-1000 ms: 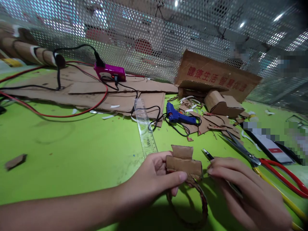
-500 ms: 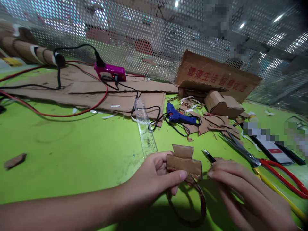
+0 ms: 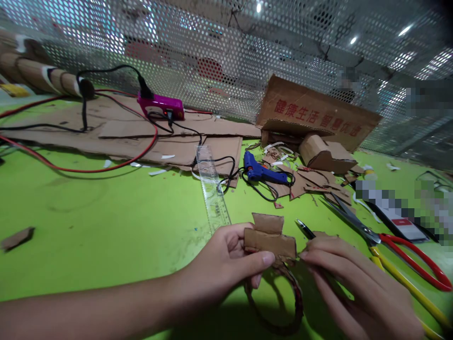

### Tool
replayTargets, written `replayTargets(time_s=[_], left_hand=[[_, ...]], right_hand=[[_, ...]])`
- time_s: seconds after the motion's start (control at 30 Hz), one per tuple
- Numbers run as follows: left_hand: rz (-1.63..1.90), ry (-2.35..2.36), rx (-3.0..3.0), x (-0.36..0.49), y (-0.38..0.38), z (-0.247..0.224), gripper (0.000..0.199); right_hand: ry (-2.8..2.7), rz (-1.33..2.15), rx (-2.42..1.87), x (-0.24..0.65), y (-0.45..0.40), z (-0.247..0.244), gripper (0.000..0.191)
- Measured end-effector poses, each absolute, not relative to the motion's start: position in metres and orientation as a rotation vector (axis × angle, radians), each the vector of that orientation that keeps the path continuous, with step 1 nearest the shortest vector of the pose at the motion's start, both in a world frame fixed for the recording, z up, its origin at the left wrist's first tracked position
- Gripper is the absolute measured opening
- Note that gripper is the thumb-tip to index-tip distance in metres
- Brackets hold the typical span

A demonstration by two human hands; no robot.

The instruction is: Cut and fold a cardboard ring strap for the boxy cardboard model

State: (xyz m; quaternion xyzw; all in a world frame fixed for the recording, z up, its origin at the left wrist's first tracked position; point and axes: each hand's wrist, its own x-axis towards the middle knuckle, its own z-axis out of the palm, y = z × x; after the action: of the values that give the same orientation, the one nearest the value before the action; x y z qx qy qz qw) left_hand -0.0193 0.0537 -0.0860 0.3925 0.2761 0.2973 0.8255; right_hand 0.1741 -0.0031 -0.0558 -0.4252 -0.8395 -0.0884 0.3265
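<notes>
My left hand (image 3: 233, 255) grips a small brown cardboard piece (image 3: 271, 242), its thumb pressed on the front. The piece has layered flat strips, and a cardboard ring (image 3: 299, 297) hangs below it. Close to the piece's right edge is my right hand (image 3: 357, 278), its thumb and fingertips pinched together. What they hold, if anything, I cannot make out. Behind these fingers lies a black pen (image 3: 305, 229), partly hidden, with a cardboard scrap beside it. Scissors (image 3: 371, 234) with red and yellow handles lie to the right, their blades apart.
A blue glue gun (image 3: 267, 174) lies with its cable among cardboard scraps. A clear ruler (image 3: 212, 193) lies left of it. Behind are a purple power strip (image 3: 161, 106) on cardboard sheets, cords, a cardboard block (image 3: 327, 153) and a perforated metal screen (image 3: 219, 42).
My right hand has moved slightly left, nearer to the cardboard piece. My left hand holds the piece as before. The whole view has shifted a little.
</notes>
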Motion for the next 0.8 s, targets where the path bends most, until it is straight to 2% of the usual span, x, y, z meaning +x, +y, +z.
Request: replayTargets(time_s=[0.3, 0.8], left_hand=[[0.612, 0.533, 0.833, -0.020, 0.053, -0.084, 0.024], [0.610, 0.501, 0.768, -0.022, 0.054, -0.083, 0.023]], right_hand=[[-2.337, -0.328, -1.126, 0.184, -0.007, -0.065, 0.021], [-2.356, -0.401, -1.100, 0.186, -0.007, -0.068, 0.018]])
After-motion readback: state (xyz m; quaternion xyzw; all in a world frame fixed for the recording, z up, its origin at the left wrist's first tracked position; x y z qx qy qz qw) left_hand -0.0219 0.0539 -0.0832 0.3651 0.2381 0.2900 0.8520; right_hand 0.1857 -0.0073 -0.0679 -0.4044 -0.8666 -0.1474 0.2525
